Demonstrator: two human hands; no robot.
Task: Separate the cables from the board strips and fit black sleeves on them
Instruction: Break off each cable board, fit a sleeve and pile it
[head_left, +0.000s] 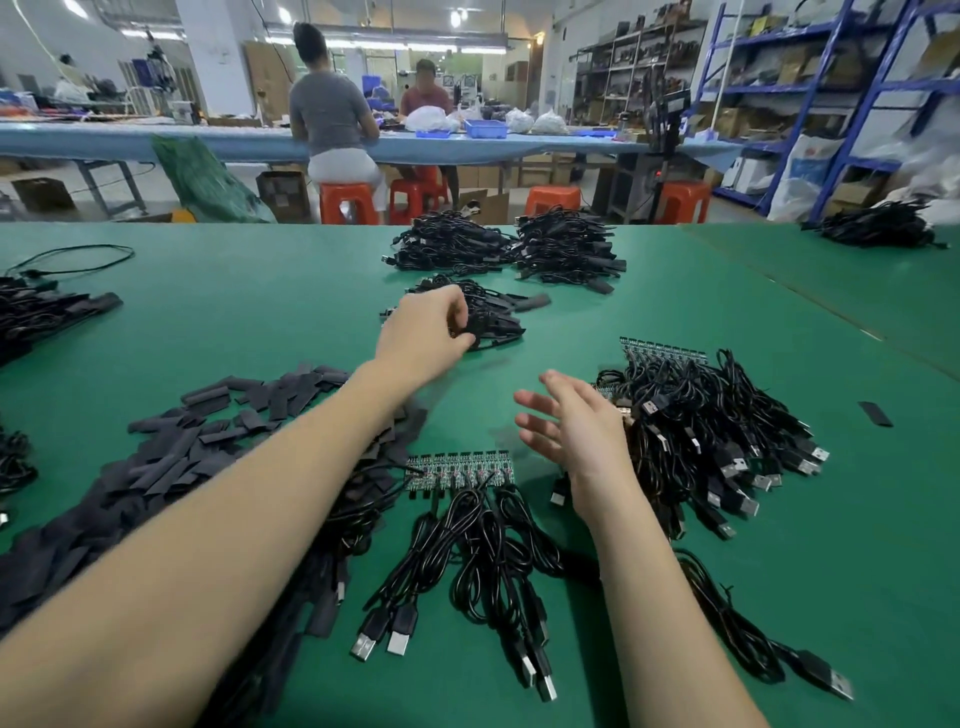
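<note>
My left hand (428, 325) reaches to a small pile of sleeved cables (498, 312) at mid-table, its fingers curled on a black cable there. My right hand (571, 423) hovers with fingers spread and holds nothing, just left of a big heap of USB cables on board strips (717, 426). A green board strip (460, 470) with several black USB cables (483, 540) attached lies on the green table (260, 312) between my forearms. A wide pile of flat black sleeves (182, 457) lies under my left forearm.
Two piles of finished cables (509, 249) sit at the table's far edge, another (878, 226) at far right. More cables and sleeves (41, 312) lie at the left edge. One loose sleeve (875, 414) lies right. People sit on red stools at a bench beyond.
</note>
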